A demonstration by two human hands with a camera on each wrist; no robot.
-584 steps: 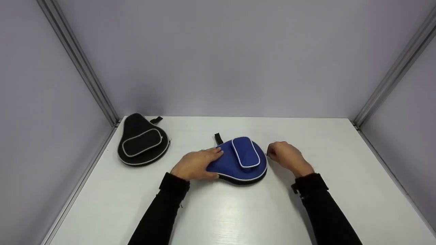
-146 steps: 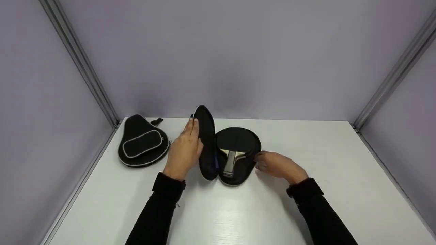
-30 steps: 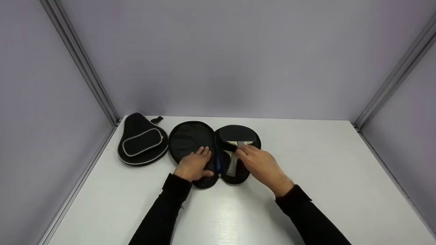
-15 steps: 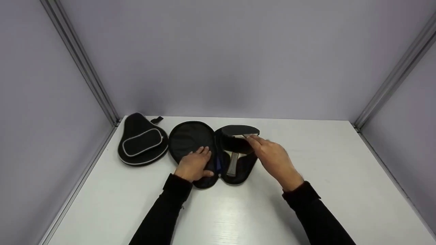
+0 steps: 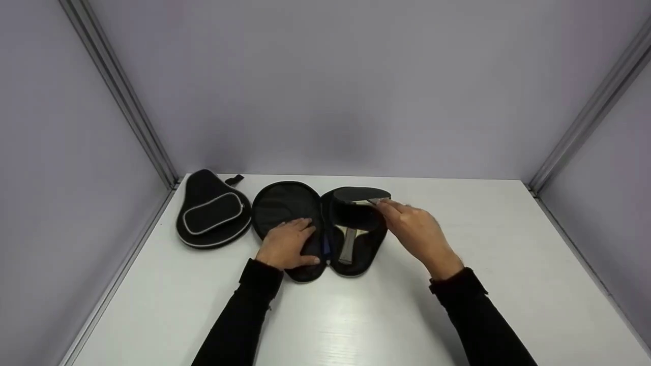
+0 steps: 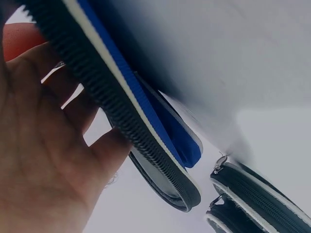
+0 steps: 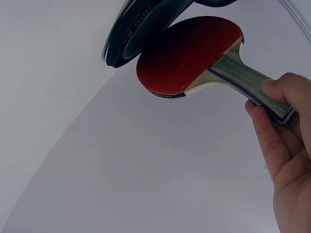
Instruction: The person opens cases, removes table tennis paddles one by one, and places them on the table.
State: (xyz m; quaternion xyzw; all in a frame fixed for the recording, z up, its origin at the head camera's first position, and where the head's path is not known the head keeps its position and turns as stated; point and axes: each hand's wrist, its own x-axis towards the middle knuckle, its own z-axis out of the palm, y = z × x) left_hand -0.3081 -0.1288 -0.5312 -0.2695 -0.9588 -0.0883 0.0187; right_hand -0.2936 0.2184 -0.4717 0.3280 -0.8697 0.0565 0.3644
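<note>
The table tennis case (image 5: pixel 285 198) lies unfolded in the head view, black lining up; its blue outer shell (image 6: pixel 160 126) shows in the left wrist view. My left hand (image 5: pixel 287 245) rests on its left half with fingers extended. My right hand (image 5: pixel 417 234) grips the handle of a table tennis paddle (image 5: pixel 360 194), tilted up over the right half, black face toward the head camera. The right wrist view shows that paddle's red face (image 7: pixel 189 53) and my thumb and fingers round the handle. A second paddle (image 5: pixel 347 246) lies in the right half, its blade partly hidden.
A closed black paddle case (image 5: pixel 212 216) with white piping and a front pocket lies at the left, close beside the unfolded case. The white table (image 5: pixel 508 264) is bordered by grey panels (image 5: pixel 330 91) at the back and sides.
The blue case, closed at first, has been unzipped and folded open to the left. My right hand went from zip to paddle, raising and tilting it, then shifted slightly right. My left hand barely moved lately.
</note>
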